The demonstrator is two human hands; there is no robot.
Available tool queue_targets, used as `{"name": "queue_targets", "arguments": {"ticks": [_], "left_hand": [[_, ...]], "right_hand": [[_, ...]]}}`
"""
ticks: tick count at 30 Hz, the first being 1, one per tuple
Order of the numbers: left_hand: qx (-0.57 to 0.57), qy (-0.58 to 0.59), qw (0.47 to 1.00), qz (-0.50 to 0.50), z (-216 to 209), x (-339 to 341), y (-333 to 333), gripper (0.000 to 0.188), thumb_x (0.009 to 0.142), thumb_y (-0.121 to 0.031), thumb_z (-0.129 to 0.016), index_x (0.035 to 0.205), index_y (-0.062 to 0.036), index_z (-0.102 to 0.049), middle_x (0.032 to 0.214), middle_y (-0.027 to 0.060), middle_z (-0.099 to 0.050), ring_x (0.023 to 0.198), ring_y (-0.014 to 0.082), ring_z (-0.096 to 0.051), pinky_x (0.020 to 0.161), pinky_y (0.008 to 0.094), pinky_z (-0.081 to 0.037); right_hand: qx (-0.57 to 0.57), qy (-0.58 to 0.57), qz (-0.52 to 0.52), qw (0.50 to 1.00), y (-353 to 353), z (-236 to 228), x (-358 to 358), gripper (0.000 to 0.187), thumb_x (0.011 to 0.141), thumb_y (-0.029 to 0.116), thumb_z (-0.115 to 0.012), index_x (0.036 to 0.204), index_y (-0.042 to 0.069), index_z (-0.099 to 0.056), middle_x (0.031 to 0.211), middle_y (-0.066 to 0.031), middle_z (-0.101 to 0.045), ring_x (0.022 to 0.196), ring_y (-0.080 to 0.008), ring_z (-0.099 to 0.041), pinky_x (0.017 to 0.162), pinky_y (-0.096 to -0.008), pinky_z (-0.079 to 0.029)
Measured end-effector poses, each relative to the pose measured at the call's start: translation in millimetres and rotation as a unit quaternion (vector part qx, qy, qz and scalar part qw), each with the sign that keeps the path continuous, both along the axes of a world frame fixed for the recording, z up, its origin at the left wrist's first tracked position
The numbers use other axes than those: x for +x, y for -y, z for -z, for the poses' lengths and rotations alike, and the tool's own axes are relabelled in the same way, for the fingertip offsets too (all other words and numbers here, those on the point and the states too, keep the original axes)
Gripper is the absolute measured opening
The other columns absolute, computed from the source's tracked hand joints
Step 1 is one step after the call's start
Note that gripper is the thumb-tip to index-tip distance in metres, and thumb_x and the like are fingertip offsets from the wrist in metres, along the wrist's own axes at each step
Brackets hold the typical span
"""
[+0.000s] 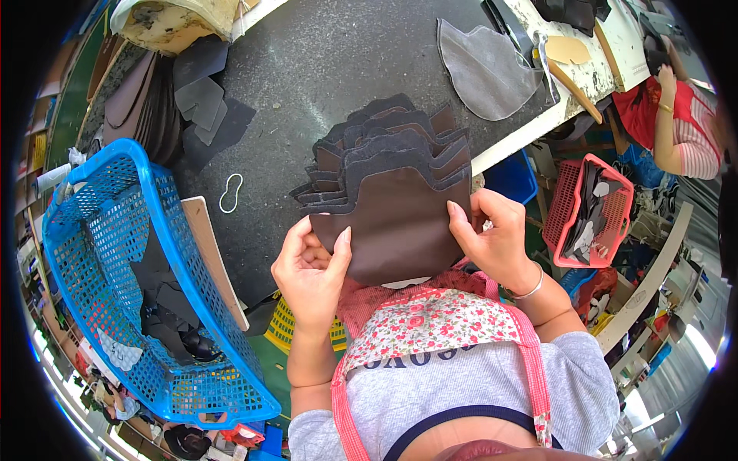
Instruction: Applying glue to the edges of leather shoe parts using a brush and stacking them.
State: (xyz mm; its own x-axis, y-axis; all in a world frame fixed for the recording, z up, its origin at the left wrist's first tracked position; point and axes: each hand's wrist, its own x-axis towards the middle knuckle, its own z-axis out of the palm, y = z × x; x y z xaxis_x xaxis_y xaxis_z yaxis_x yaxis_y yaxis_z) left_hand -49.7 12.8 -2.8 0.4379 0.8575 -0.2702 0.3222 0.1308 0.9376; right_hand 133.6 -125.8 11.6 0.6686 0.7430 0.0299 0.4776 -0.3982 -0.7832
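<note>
A dark brown leather piece point(392, 223) with a shaped far edge lies closest to me at the table's front edge. My left hand point(311, 261) pinches its left corner, thumb on top and fingers curled. At the right edge, my right hand point(496, 234) grips the same piece between thumb and bent fingers. Beyond it, several similar leather pieces point(384, 127) fan out in an overlapping stack, their rough dark edges showing. Whether my fingers also hold pieces under the top one is hidden.
A blue basket point(142, 180) holding dark scraps stands left of the dark tabletop point(307, 61). Leather cutouts point(204, 104) and a white loop point(231, 192) lie nearby. Far right are a grey piece point(488, 73), a hammer-like tool point(573, 88) and a pink basket point(565, 207); another person point(676, 115) is beyond.
</note>
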Motion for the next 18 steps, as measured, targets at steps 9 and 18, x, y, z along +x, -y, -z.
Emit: {"name": "queue_targets", "arguments": {"ticks": [9, 18], "left_hand": [[0.419, 0.021, 0.887, 0.193, -7.9, -6.9, -5.7, 0.052, 0.064, -0.006, -0.080, 0.111, -0.0033, -0.060, 0.097, 0.0115, -0.062, 0.089, 0.0281, -0.061, 0.075, 0.0368, -0.051], [0.323, 0.007, 0.860, 0.394, -9.1, -8.6, 0.0, 0.055, 0.056, 0.007, -0.059, 0.110, 0.0008, -0.061, 0.122, 0.0168, -0.059, 0.121, 0.0413, -0.053, 0.097, 0.0530, -0.045]], "right_hand": [[0.007, 0.091, 0.041, 0.995, 15.9, -2.0, 15.0, 0.020, 0.074, -0.005, -0.069, 0.090, 0.000, -0.057, 0.078, -0.0100, -0.058, 0.064, -0.0208, -0.058, 0.057, -0.0306, -0.047], [0.071, 0.000, -0.323, 0.944, 20.0, -10.6, 22.6, 0.053, 0.064, -0.011, -0.054, 0.116, -0.004, -0.056, 0.124, -0.0216, -0.057, 0.123, -0.0407, -0.051, 0.101, -0.0499, -0.043]]}}
